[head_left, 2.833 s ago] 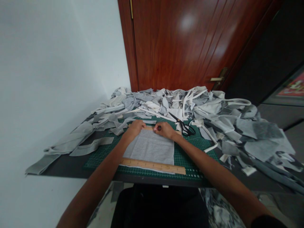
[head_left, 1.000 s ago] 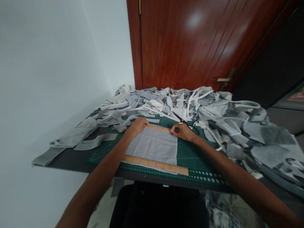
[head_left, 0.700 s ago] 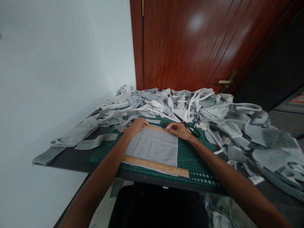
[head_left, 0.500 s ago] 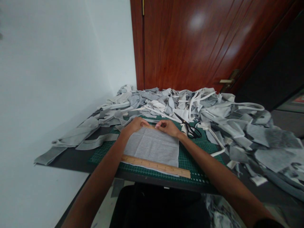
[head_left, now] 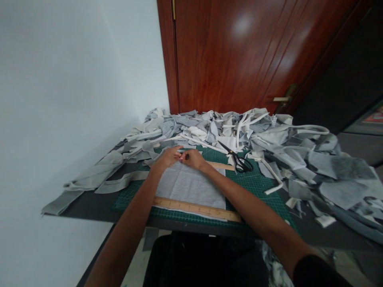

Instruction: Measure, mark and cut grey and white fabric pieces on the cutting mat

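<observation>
A light grey fabric piece (head_left: pixel 191 186) with faint creases lies flat in front of me. At its far edge my left hand (head_left: pixel 170 156) is closed, fingertips pinching the cloth near the left corner. Right beside it, my right hand (head_left: pixel 194 159) pinches the same edge, thumb and finger together; the exact grip is partly hidden. A wooden ruler (head_left: pixel 221 165) shows along the far edge, its left part covered by the hands. Across the near edge of the fabric rests a second wooden ruler (head_left: pixel 197 207).
Under the fabric is a green cutting mat (head_left: pixel 254 191) on a dark table. Black scissors (head_left: pixel 239 160) lie right of the hands. Grey and white fabric scraps (head_left: pixel 209 129) heap along the back and right side. A white wall (head_left: pixel 74 79) and a brown door (head_left: pixel 227 59) stand behind.
My right hand has slid left along the far edge, close to my left hand, uncovering the far ruler's right end. The view has shifted slightly.
</observation>
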Demonstrator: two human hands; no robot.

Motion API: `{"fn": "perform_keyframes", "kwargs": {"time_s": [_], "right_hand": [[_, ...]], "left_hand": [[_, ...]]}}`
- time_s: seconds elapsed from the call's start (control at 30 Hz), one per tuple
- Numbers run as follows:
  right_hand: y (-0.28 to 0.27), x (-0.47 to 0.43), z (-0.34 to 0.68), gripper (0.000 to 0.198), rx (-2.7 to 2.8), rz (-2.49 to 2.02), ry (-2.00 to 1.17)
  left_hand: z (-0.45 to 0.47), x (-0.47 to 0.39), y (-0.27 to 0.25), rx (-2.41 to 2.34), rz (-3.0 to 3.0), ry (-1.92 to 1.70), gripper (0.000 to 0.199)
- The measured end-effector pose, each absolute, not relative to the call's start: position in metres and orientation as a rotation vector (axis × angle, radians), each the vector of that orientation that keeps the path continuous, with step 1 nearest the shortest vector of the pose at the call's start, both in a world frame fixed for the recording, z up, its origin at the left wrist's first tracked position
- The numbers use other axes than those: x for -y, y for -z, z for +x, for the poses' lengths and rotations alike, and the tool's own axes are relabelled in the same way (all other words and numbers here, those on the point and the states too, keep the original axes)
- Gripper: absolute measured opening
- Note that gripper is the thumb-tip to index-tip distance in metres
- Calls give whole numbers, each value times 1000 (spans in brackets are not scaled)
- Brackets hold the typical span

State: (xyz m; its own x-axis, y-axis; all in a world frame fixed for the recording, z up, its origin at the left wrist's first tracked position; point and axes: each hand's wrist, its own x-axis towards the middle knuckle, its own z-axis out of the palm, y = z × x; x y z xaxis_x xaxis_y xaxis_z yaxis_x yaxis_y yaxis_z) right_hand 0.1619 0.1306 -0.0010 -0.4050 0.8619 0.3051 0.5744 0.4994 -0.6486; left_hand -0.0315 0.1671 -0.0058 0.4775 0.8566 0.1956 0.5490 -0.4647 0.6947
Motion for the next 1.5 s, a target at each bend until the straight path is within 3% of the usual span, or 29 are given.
{"fn": "perform_keyframes", "kwargs": {"time_s": [0.27, 0.4, 0.83, 1.03, 1.5], "right_hand": [[-7, -119, 179, 13, 2174, -1209, -524], [-5, -107, 219, 12, 2182, -1204, -510], [3, -74, 307, 9, 2097, -1210, -543], [3, -87, 271, 18, 2079, -1164, -567], [1, -126, 166, 12, 2149, -1173, -547]], "left_hand": [[-29, -163, -7, -1144, 2213, -641, 33], [-25, -159, -10, -1154, 2208, -626, 25], [-23, -152, -14, -1158, 2172, -636, 28], [-25, -156, -11, -1103, 2210, -652, 24], [-26, -154, -13, -1091, 2287, -634, 35]]}}
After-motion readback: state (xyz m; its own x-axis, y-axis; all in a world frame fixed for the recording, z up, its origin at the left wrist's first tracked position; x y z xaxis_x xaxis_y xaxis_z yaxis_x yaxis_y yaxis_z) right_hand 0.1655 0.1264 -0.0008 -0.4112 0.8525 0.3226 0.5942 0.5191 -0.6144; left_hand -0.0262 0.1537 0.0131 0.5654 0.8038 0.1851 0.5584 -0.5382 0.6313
